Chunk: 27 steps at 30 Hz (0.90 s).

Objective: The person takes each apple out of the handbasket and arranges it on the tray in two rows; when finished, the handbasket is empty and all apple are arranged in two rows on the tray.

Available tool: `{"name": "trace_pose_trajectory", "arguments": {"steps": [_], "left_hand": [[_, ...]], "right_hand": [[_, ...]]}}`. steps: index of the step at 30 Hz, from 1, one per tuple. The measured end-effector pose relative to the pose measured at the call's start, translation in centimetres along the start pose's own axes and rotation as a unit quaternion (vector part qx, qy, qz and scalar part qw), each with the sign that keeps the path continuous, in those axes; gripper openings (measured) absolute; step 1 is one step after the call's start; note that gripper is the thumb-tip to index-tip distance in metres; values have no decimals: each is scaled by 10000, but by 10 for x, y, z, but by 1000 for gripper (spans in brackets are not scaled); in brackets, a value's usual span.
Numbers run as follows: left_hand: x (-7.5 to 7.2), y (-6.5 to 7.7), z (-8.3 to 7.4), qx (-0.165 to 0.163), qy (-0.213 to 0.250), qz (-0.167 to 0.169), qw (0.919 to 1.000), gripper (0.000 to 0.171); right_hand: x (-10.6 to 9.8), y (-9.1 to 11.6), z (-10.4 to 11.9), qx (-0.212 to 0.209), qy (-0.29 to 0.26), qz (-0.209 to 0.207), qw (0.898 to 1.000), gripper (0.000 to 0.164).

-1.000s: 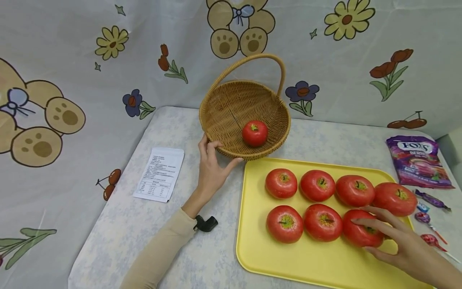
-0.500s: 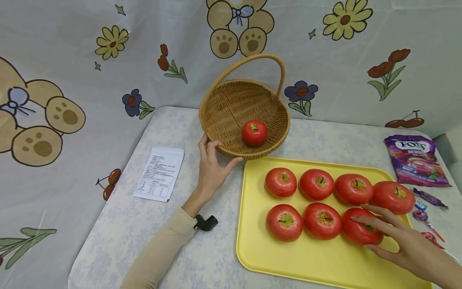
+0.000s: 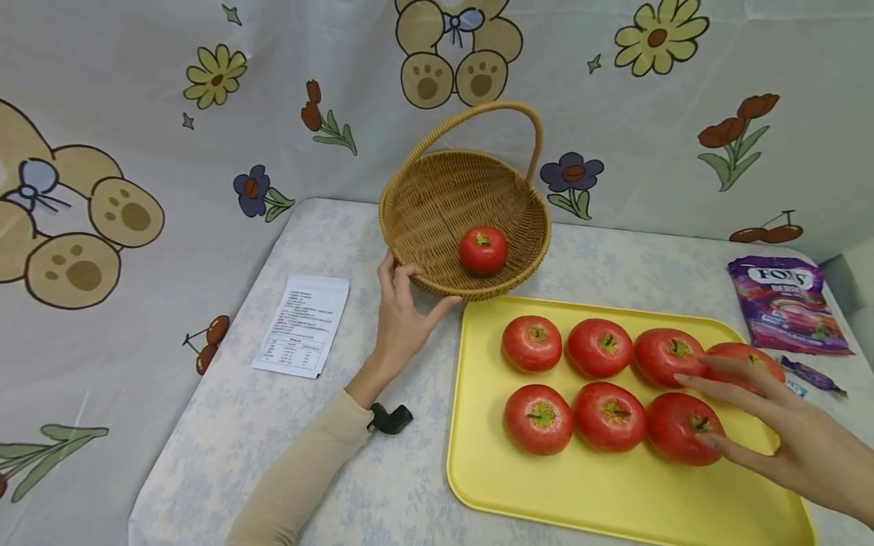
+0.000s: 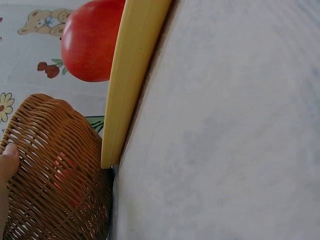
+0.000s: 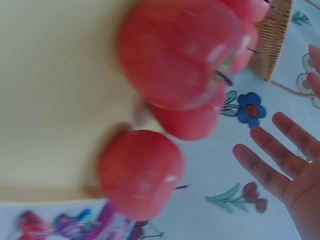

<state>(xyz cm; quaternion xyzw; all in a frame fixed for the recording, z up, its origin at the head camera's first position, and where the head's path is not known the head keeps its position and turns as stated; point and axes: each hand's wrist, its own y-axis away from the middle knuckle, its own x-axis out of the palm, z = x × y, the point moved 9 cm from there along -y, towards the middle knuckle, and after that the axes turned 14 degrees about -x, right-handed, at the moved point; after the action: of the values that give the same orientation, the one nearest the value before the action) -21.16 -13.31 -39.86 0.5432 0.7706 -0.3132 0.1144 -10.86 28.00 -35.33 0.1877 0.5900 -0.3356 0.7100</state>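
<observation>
My left hand (image 3: 404, 322) holds the near left rim of a wicker basket (image 3: 437, 197), fingertips over the edge and thumb along the outside. One red apple (image 3: 482, 250) lies inside the basket. In the left wrist view, a fingertip shows on the basket's woven side (image 4: 55, 145). Several red apples stand in two rows on a yellow tray (image 3: 580, 497). Above the tray's right side hovers my right hand (image 3: 795, 428), fingers spread and holding nothing. Nearest to it are the front right apple (image 3: 676, 428) and the partly covered back right apple (image 3: 740, 353).
A purple candy bag (image 3: 788, 303) lies beyond the tray's right end, with a wrapped candy (image 3: 812, 375) beside it. A white printed packet (image 3: 303, 326) lies on the table left of my left hand. Behind the table hangs a patterned cloth (image 3: 635, 152).
My right hand has come off the front right apple, rising and shifting toward the back right one. My left hand and the basket keep their places.
</observation>
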Motion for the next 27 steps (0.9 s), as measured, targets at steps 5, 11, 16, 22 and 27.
{"name": "trace_pose_trajectory", "arguments": {"steps": [5,11,16,22,27], "left_hand": [[-1,0,-1,34,-33,-26,10000,66],[-1,1,-3,62,-49,-35,10000,66],[0,1,-3,37,-72,-3,10000,66],[1,1,-3,39,-91,2,10000,66],[1,2,-2,4,-119,39,9999,66]], "right_hand": [[-25,-52,19,-473,-128,-36,9988,78],[-53,-124,34,-1026,-468,-285,9932,76],[-64,-182,30,-1305,-660,-279,9889,69],[-30,-242,31,-1678,-840,182,9821,58],[5,-281,27,-1630,-1024,516,9799,55]]}}
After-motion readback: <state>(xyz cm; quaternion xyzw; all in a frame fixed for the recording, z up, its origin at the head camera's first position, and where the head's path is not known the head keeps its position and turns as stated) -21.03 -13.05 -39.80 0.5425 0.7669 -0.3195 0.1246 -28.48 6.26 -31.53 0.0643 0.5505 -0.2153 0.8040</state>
